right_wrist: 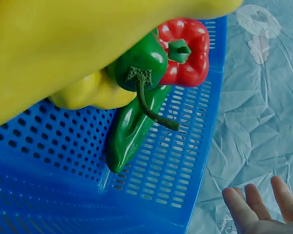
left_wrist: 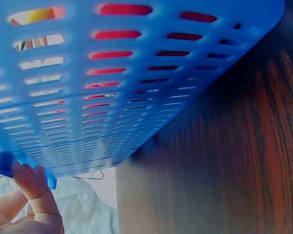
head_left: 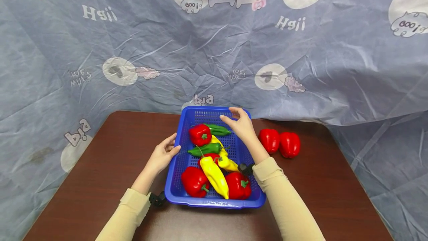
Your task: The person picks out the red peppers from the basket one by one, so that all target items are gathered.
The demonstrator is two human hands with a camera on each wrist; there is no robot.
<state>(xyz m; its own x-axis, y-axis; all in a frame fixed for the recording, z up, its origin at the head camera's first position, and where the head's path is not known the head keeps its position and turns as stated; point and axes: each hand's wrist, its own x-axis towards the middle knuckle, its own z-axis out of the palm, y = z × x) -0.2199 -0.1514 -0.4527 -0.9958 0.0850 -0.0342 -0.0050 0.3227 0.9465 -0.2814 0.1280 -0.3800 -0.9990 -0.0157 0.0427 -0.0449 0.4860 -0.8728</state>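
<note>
A blue perforated basket [head_left: 214,203] stands on the table and holds several peppers. Inside are red bell peppers [head_left: 194,182], long yellow peppers [head_left: 214,177] and green peppers [head_left: 219,129]. My left hand [head_left: 162,155] is at the basket's left rim, thumb over the edge and fingers outside. In the left wrist view those fingers [left_wrist: 36,195] curl against the rim's underside. Above the basket's back right part my right hand [head_left: 241,124] has its fingers spread and holds nothing. The right wrist view shows its fingertips [right_wrist: 254,200] apart, beyond the basket's wall.
Two red bell peppers [head_left: 269,140] lie side by side on the brown table [head_left: 317,181], right of the basket. A grey-blue printed cloth [head_left: 187,55] hangs behind the table's far edge. Small black wrist cameras [head_left: 157,198] are strapped at both cuffs.
</note>
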